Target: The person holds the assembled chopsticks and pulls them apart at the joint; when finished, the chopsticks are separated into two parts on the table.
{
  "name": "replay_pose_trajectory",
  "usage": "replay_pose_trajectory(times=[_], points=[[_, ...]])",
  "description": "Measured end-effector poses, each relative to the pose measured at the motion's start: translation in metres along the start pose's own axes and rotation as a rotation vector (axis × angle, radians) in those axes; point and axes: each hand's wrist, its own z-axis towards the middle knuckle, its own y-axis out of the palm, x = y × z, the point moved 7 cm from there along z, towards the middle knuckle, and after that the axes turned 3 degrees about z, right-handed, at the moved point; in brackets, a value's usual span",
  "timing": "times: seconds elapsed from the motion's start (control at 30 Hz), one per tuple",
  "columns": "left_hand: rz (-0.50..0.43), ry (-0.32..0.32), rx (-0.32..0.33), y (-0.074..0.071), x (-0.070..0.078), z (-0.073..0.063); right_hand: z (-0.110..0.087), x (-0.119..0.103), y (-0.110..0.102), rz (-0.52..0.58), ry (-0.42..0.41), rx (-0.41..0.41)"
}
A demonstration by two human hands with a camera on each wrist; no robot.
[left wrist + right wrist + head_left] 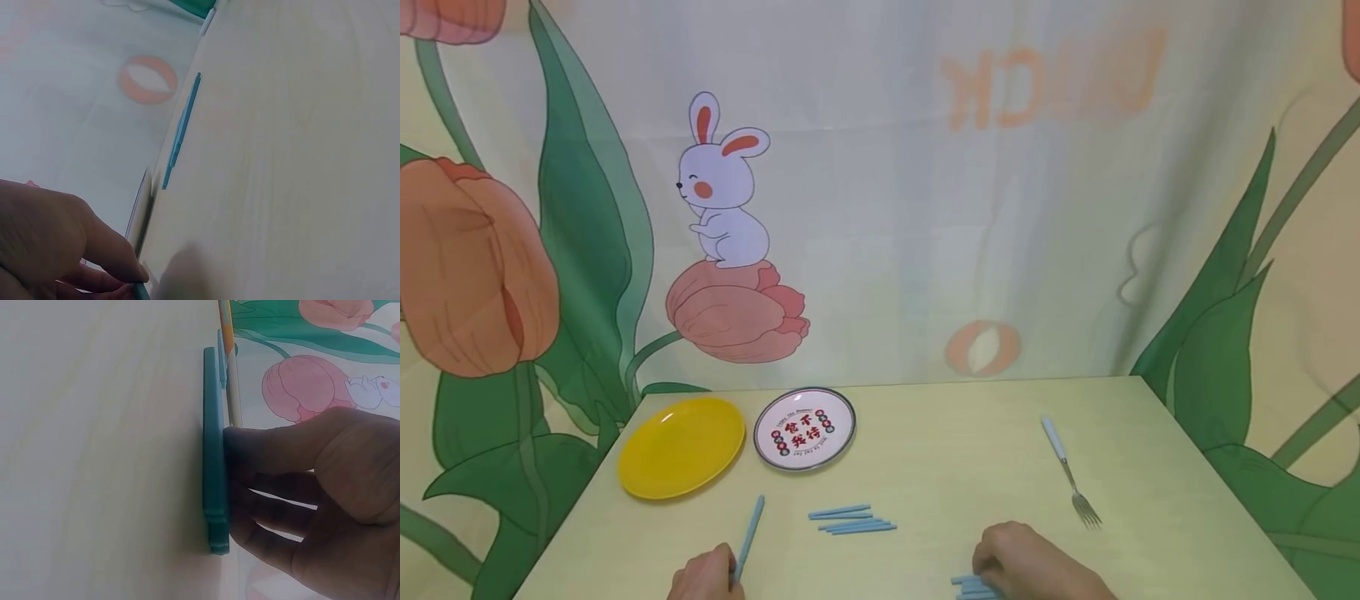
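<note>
My left hand [706, 575] pinches a slim blue stick [749, 537] that points up and away from it. In the left wrist view, the thumb and fingertips meet at that stick's end, low in the frame. At front right, my right hand [1030, 562] is bent over a small bunch of blue sticks [973, 588], their left ends showing. The right wrist view shows thumb and fingers at the side of a blue stick [214, 444] with a stepped end, lying along the tabletop; the fingertips are partly hidden behind it. Between the hands lies a loose group of several blue sticks [853, 525].
A yellow plate [681, 450] lies at the back left, beside a white plate [805, 429] with a dark rim and red characters. A fork [1070, 475] with a pale handle lies at right. Behind the table [925, 467] hangs a printed curtain [880, 208].
</note>
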Motion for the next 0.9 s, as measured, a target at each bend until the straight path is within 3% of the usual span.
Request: replay_pose_trajectory(times=[0.37, 0.57, 0.7, 0.9], points=[[-0.024, 0.05, 0.068, -0.013, 0.002, -0.007, -0.002, 0.001, -0.009, 0.004, -0.007, 0.057], [-0.055, 0.095, 0.123, -0.018, 0.014, -0.012, -0.002, -0.001, -0.019, 0.007, 0.03, 0.107], [-0.041, 0.141, 0.167, -0.023, 0.024, -0.014, -0.001, -0.008, -0.027, -0.018, -0.023, 0.175], [-0.014, 0.128, 0.176, -0.025, 0.035, -0.014, 0.0, -0.017, -0.036, -0.048, -0.115, 0.244]])
